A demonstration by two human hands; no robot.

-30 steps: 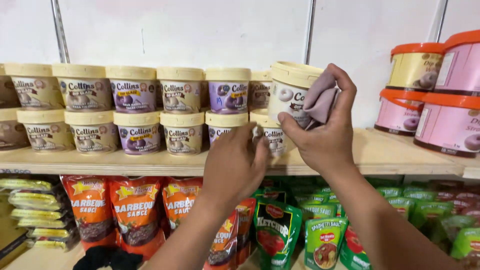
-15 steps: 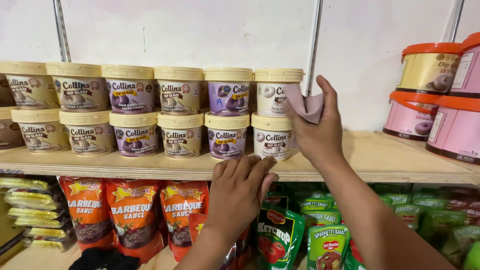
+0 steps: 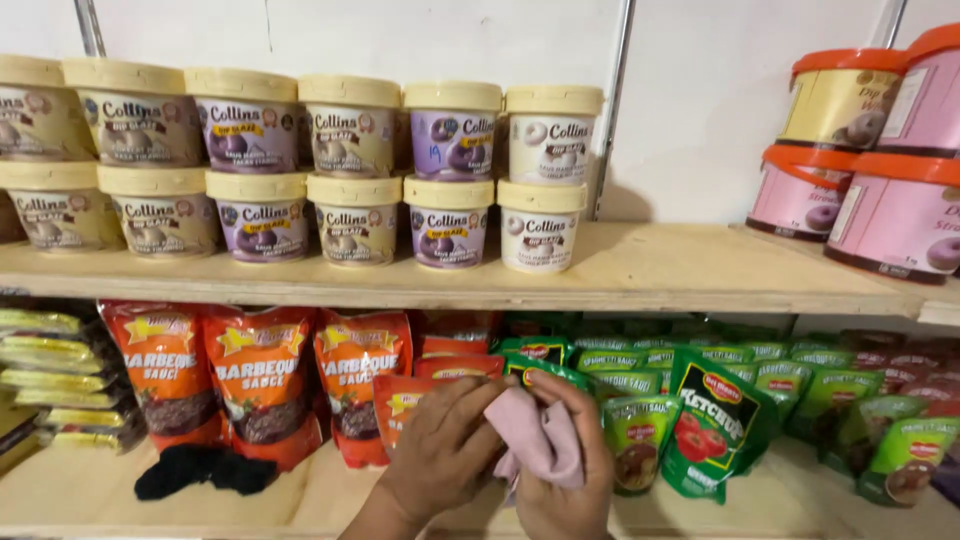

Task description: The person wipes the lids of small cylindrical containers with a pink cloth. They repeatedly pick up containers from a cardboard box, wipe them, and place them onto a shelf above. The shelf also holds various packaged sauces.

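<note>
Crumpled pale pink cloth in the joint grip of left hand and right hand.

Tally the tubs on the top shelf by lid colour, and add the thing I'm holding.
Cream-lidded tubs, front rows: 12
Orange-lidded tubs: 4
Pink cloth: 1
Total: 17
</note>
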